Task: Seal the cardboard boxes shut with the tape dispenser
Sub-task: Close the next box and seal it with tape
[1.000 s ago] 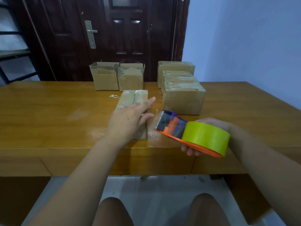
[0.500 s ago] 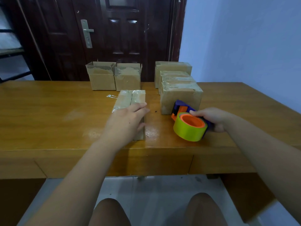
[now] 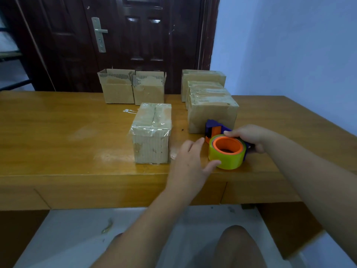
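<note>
Cardboard: two open boxes (image 3: 118, 91); one dispenser (image 3: 227, 151)

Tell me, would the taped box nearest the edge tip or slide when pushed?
The taped box likely slides, not tips: it stands flat on the smooth table. Its corrugated walls look stiff. The glossy tape on top may feel slippery.

This looks like a plain room in a home, used as a small packing corner. At twelve o'clock stands a dark panelled door (image 3: 144, 45) with a metal lever handle (image 3: 99, 31). At two o'clock is a bare pale-blue wall (image 3: 289, 45). A wooden table (image 3: 58, 122) with drawer fronts sits over a white floor (image 3: 77, 229). It carries small cardboard boxes (image 3: 117, 93) and, at four o'clock, a tape dispenser (image 3: 226, 159).
</note>
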A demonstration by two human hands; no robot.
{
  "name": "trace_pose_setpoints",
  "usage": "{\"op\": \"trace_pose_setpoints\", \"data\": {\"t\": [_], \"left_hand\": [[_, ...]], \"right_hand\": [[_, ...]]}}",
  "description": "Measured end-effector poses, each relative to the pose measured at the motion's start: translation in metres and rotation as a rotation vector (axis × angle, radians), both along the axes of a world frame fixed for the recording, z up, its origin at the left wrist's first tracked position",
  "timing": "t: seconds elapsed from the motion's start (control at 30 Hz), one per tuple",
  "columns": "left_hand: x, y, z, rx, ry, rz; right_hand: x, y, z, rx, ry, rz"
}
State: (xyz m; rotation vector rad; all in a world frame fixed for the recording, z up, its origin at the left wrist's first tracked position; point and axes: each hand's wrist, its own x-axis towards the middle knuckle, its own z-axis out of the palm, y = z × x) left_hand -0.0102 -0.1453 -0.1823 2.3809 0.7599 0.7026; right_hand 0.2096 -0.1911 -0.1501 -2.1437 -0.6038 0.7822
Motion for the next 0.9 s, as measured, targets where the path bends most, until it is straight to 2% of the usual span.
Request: {"op": "trace_pose_setpoints", "data": {"t": [0.03, 0.1, 0.3, 0.73, 0.83, 0.9], "left_hand": [[0.009, -0.004, -0.007, -0.184, 0.017, 0.025], [0.023, -0.004, -0.015, -0.313, 0.012, 0.072], [0.036, 0.005, -0.015, -0.332, -0.065, 0.052], [0.037, 0.004, -0.022, -0.215, -0.15, 0.07], [0.034, 0.005, -0.014, -0.167, -0.157, 0.068], [0.03, 0.009, -0.005, -0.123, -0.237, 0.075]], "right_hand": [[-0.001, -0.001, -0.001, 0.007, -0.001, -0.002], [-0.002, -0.003, -0.002, 0.014, -0.001, -0.001], [-0.003, -0.008, -0.003, 0.049, 0.013, -0.028], [-0.002, -0.015, -0.007, 0.074, 0.045, 0.002], [-0.002, -0.023, -0.003, 0.16, 0.166, 0.003], [0.0, -0.031, -0.002, 0.247, 0.309, 0.001]]}}
